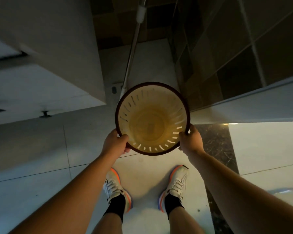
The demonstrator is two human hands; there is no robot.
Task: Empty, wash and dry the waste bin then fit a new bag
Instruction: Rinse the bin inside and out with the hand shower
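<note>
Above your shoes point(116, 188), you hold the waste bin point(152, 119) upright over the tiled floor point(41, 149), left hand point(116, 142) and right hand point(191, 140) each pinching its dark rim, thumbs inside.

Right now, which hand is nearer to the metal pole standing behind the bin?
Left. The left hand grips the bin rim on the side where the pole comes down; the right hand grips the opposite side, farther away.
</note>
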